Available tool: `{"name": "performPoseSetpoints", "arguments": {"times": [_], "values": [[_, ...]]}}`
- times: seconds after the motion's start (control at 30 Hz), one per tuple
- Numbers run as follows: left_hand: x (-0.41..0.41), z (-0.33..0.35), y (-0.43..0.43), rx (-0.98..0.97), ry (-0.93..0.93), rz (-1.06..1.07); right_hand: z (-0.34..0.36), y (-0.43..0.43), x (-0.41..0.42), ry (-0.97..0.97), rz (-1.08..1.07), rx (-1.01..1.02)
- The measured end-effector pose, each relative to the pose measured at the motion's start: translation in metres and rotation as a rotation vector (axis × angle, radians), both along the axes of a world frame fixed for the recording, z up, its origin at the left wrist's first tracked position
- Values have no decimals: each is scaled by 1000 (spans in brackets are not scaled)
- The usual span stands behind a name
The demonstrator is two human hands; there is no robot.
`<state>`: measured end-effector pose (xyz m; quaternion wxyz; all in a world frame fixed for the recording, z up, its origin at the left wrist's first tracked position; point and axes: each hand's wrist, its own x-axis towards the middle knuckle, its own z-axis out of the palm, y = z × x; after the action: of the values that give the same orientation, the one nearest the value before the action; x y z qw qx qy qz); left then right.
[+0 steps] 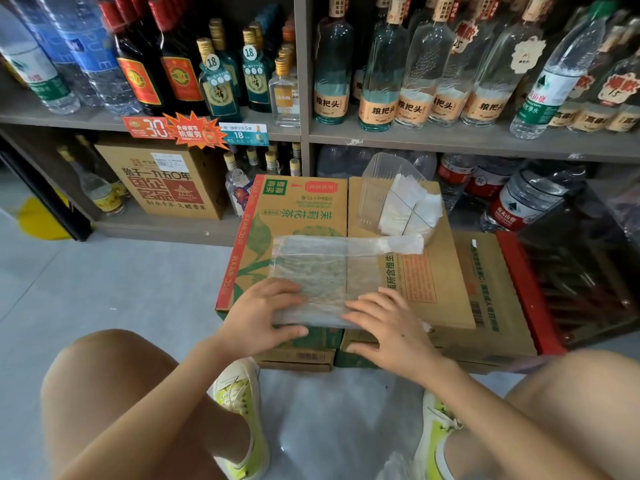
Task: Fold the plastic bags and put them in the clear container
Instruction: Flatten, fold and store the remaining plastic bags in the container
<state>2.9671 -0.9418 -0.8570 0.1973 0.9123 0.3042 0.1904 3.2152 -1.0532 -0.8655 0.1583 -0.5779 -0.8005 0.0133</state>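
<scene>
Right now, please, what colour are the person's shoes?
Lime-yellow and white shoes, head view.

left hand (264, 314) and right hand (388, 326) lie flat (fingers straight, angled inward).

I'm looking into a shop, down a drinks aisle. Grey shelves (450, 140) are packed with rows of liquor bottles (384, 64) and water bottles (93, 46). Bright price tags (194, 131) are clipped to the shelf edge, and printed stock cartons (298, 209) stand on the floor (121, 289).

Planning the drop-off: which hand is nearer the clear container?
Right. The right hand sits almost straight in front of the clear container; the left hand is off to its left, farther away.
</scene>
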Motion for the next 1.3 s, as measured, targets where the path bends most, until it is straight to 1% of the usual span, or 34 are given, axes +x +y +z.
{"name": "performPoseSetpoints", "arguments": {"times": [0.03,0.1,0.17,0.2,0.23,0.27,0.33,0.4,0.47,0.53,0.6,0.67,0.8,0.87,0.9,0.97,1.0,1.03,1.1,1.17,1.23,1.3], "values": [[-3,-5,-2,13,41,-21,-3,0,-1,-13,-24,-3],[-7,-9,-4,0,67,-26,-1,3,-4,77,-74,27],[-7,-5,-5,-45,20,3,11,2,-6,199,-118,61],[-8,0,-5,-76,-20,40,18,1,-8,257,-151,35],[-8,7,-6,-118,-50,92,27,0,-8,317,-203,-36],[-9,13,-6,-167,-70,143,35,0,-7,383,-250,-154],[-10,23,-5,-289,-120,240,49,3,-3,483,-287,-362],[-10,29,1,-455,-186,335,60,12,1,511,-280,-445],[-6,29,10,-518,-235,414,69,26,4,518,-285,-484],[1,29,18,-494,-256,469,74,44,6,503,-305,-476],[9,28,26,-452,-238,508,74,63,8,455,-340,-446],[17,26,33,-393,-201,542,69,79,10,386,-376,-434],[31,24,44,-367,-96,632,52,98,12,173,-457,-400],[34,23,45,-305,-41,682,47,101,11,133,-463,-392],[33,21,43,-184,-33,704,45,101,11,136,-461,-396],[32,16,38,162,0,693,44,101,12,152,-455,-402],[33,14,35,276,2,651,44,101,12,156,-450,-408],[36,12,32,315,1,565,44,101,13,157,-446,-416],[44,9,25,287,30,363,45,102,13,164,-437,-420],[54,4,21,213,115,249,45,102,13,172,-440,-420],[61,0,20,160,177,228,45,102,14,180,-445,-414],[65,-3,20,145,197,234,44,101,14,201,-463,-399]]}}
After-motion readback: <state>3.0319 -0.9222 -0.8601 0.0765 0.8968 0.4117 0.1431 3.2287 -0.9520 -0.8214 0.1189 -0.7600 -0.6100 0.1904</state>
